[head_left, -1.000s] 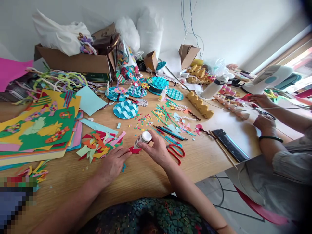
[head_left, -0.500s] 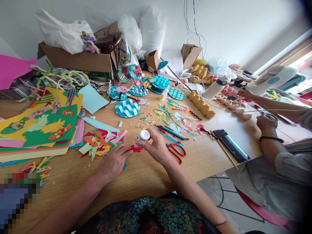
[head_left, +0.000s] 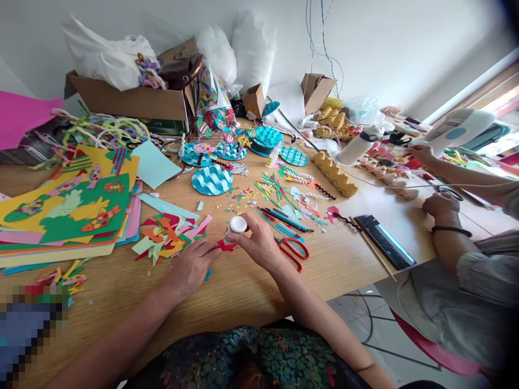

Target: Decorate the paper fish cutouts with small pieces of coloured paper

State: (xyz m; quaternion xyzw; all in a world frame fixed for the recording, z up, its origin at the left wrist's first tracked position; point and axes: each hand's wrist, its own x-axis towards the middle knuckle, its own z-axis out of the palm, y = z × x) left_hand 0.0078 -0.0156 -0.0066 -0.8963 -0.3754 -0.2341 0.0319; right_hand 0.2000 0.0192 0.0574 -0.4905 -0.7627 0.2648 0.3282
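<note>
My right hand (head_left: 260, 243) is closed round a small white glue bottle (head_left: 237, 226), held tilted with its flat white end up, over a red paper piece (head_left: 227, 246). The bottle's lower end is hidden by my fingers. From the left, my left hand (head_left: 194, 265) reaches in with its fingers together, the fingertips holding the edge of the red paper against the table. Red-handled scissors (head_left: 294, 251) lie just right of my right hand. Coloured paper scraps (head_left: 170, 237) are heaped beyond my left hand, and small paper dots (head_left: 241, 200) lie scattered farther back.
Stacked coloured sheets (head_left: 101, 216) lie at left. Blue wavy discs (head_left: 211, 180) and another small bottle (head_left: 273, 158) stand behind. Pencils (head_left: 286, 219), a yellow egg-carton strip (head_left: 334, 174) and a phone (head_left: 385, 242) lie right. A co-worker's hand (head_left: 441, 208) is near another pair of scissors.
My hands, the bottle and the red paper stay almost in place; the bottle shifts very slightly left. At right, the co-worker's hands have moved a little.
</note>
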